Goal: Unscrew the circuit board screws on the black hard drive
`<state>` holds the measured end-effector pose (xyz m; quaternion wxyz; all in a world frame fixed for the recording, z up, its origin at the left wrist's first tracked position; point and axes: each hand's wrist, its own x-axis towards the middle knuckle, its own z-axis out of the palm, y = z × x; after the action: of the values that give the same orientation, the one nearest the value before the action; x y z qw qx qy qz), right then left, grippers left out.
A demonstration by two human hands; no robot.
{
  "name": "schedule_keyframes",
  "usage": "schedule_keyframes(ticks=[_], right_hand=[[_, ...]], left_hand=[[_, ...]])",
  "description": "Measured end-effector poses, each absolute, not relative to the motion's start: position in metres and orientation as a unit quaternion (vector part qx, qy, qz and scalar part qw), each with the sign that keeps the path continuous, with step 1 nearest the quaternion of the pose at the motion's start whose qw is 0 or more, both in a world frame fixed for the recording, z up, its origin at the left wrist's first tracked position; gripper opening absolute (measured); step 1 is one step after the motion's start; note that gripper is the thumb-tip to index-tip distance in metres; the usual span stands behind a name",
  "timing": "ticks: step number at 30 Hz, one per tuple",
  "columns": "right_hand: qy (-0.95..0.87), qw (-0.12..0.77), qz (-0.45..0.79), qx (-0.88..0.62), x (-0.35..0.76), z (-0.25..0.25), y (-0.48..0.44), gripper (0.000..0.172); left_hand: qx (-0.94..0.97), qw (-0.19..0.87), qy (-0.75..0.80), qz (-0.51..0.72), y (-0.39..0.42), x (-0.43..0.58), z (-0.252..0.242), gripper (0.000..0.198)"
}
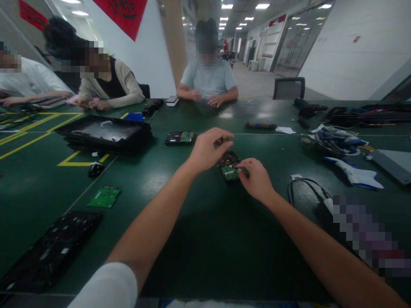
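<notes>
A hard drive (228, 167) lies on the green table in front of me, its underside with a green circuit board facing up. My right hand (257, 179) is at its right edge, thumb and forefinger closed on that edge. Just above the drive's far end is my left hand (210, 149), fingers curled into a pinch. Something small, dark and yellowish shows between those fingers, mostly hidden. Farther off, left of my left hand, sits a second hard drive (179, 137) with a green board.
To the left are a black tray (105, 130), a computer mouse (95, 169), a loose green circuit board (105, 196) and a black panel (51, 252). On the right lie a cable bundle (335, 140), a blue-white packet (356, 172) and a grey box (393, 164). Several people sit across the table.
</notes>
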<state>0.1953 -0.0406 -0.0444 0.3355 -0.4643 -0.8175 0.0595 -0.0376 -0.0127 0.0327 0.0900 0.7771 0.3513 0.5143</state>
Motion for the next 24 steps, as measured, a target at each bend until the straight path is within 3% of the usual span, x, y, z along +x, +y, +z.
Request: schedule_keyframes(ticks=[11, 20, 24], right_hand=[[-0.764, 0.314, 0.156, -0.542, 0.208, -0.065, -0.040, 0.035], [-0.761, 0.290, 0.173, -0.555, 0.205, -0.054, -0.059, 0.033], [-0.799, 0.248, 0.138, -0.530, 0.202, -0.050, -0.068, 0.042]], left_hand=[[0.785, 0.052, 0.460, 0.411, -0.007, -0.047, 0.029, 0.015], [0.795, 0.062, 0.417, 0.437, -0.006, -0.038, 0.022, 0.020], [0.796, 0.058, 0.386, 0.463, -0.002, -0.038, 0.017, 0.021]])
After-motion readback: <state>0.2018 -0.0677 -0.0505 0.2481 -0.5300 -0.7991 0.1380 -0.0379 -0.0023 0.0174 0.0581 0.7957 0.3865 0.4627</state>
